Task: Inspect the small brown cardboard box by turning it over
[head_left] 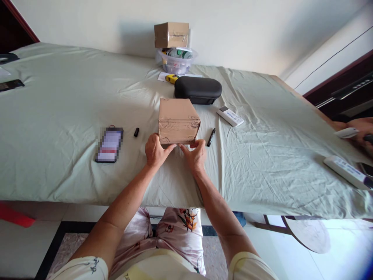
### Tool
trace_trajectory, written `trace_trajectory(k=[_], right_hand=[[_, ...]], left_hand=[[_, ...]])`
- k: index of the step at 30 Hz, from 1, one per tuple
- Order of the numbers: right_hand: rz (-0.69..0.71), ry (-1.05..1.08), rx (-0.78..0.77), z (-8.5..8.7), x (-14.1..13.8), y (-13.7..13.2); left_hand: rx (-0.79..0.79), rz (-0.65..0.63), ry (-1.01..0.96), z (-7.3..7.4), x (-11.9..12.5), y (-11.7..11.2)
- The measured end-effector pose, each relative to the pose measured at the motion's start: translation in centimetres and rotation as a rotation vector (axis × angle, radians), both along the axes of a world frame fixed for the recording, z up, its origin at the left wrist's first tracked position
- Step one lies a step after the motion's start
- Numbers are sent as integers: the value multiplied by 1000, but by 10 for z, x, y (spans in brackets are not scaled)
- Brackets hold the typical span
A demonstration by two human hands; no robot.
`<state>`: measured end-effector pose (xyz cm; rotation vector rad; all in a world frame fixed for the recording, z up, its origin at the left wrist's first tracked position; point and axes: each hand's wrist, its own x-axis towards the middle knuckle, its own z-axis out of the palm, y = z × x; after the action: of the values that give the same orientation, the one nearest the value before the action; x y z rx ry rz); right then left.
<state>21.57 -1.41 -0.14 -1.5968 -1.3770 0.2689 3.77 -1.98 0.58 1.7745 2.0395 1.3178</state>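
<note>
Green sheet (72, 116) covers the table, where left hand (155, 151) and right hand (194, 154) grasp the cardboard box (178, 120) at its near bottom corners, a black pen (211, 137) at its three o'clock.

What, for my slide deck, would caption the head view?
Left hand and right hand touch a taped brown cardboard box on a pale-green sheet.

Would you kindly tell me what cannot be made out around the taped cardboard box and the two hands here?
Head view, all items:
1. The near lower edge of the brown taped cardboard box is hidden by the left hand and right hand; gripping or merely touching is unclear.
2. The screen of the black phone is blurred.
3. The contents of the clear plastic tub are too small, and partly covered by a small cardboard box.
4. Another person's hand is cut off by the right edge.
</note>
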Motion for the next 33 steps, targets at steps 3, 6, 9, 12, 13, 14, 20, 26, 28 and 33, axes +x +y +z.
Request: trace_trajectory(k=[3, 6, 9, 12, 13, 14, 20, 26, 28, 33], right_hand=[[21, -38, 27, -2, 2, 0], [41, -39, 50, -3, 3, 0], [63, -17, 52, -1, 2, 0], [91, 13, 76, 1, 3, -1], [102, 21, 92, 2, 4, -1], [114, 26, 111, 3, 5, -2], [130, -30, 224, 10, 8, -6], [157, -72, 212, 15, 8, -12], [178, -87, 203, 15, 8, -13], [182, -98, 230, 13, 4, -13]], left_hand=[[-4, 17, -16, -1, 0, 0], [1, 27, -27, -4, 1, 1], [37, 19, -63, -10, 0, 2], [86, -12, -95, -14, -3, 4], [97, -25, -102, -16, -4, 5], [103, -38, -108, -16, -6, 6], [54, -101, -183, -13, -12, 8], [-32, -70, -345, -7, -10, 7], [2, -69, -433, -6, -9, 8], [35, -92, -511, -7, -5, 5]])
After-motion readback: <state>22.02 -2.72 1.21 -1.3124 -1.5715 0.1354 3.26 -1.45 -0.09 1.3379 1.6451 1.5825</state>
